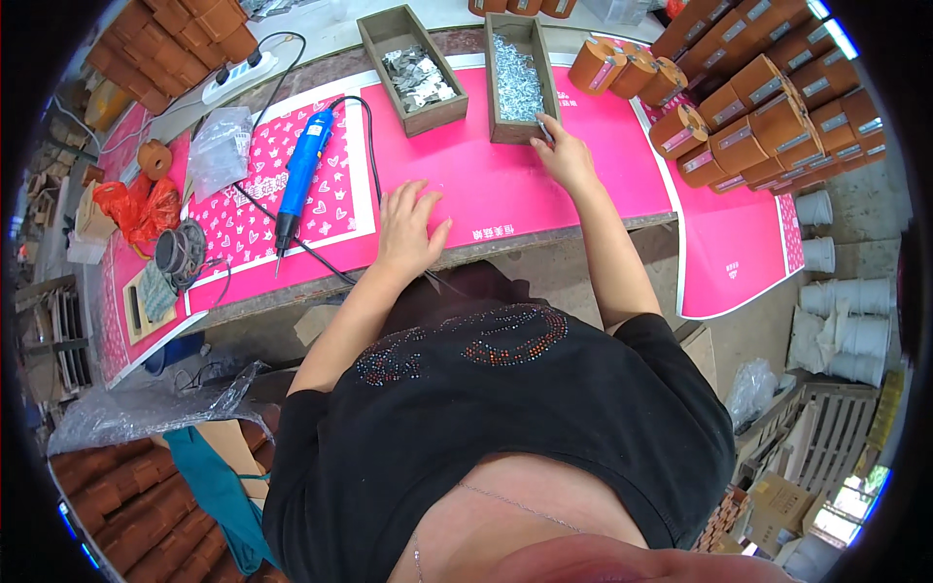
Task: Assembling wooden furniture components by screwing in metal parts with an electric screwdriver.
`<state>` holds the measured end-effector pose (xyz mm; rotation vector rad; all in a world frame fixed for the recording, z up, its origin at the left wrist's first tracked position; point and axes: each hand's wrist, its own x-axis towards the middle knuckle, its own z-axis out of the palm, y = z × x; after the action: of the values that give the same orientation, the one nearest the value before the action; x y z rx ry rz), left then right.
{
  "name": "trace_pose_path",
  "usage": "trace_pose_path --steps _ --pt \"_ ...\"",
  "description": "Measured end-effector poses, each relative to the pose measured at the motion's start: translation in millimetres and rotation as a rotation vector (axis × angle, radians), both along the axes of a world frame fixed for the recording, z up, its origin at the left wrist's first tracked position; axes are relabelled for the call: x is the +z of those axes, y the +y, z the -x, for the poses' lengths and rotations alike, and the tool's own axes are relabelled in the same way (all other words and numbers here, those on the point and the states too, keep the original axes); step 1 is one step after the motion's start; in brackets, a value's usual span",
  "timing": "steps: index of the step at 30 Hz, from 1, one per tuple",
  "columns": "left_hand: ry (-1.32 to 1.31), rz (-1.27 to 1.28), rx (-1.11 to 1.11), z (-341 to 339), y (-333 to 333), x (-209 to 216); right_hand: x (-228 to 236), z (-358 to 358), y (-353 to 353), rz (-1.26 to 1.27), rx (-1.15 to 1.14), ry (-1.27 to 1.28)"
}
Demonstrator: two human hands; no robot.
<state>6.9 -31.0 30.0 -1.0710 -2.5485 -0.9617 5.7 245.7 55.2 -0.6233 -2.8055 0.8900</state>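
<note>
My left hand (408,228) lies palm down on the pink table covering (466,185), fingers spread and holding nothing. At the near right corner of a narrow wooden box (497,130) is my right hand (564,155), its thumb and forefinger pinched round something small that I cannot make out. Small shiny silvery pieces (518,83), probably screws, fill that box. A second wooden box (434,118) to its left contains flat metal pieces (418,80). Left of my left hand, a blue electric screwdriver (307,163) rests on the table, its bit pointing toward me.
Brown cylinders (739,141) are stacked at the right, with several smaller ones (632,73) nearer the boxes. A black cable (369,136) loops beside the screwdriver. Clear plastic bags (222,151), a red bag (141,209) and a power strip (239,78) lie at the left.
</note>
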Motion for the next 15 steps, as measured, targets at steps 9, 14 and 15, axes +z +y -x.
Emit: trace_pose_path --steps 9,14,15 --pt "0.060 0.062 0.182 84.9 36.1 16.6 16.6 19.3 13.7 -0.374 0.139 -0.238" --pt "-0.120 0.065 0.228 123.9 58.9 9.1 6.4 24.1 34.9 -0.444 0.359 -0.099" --pt "-0.073 -0.036 0.196 134.8 56.5 -1.5 2.1 24.5 36.6 -0.438 0.390 -0.053"
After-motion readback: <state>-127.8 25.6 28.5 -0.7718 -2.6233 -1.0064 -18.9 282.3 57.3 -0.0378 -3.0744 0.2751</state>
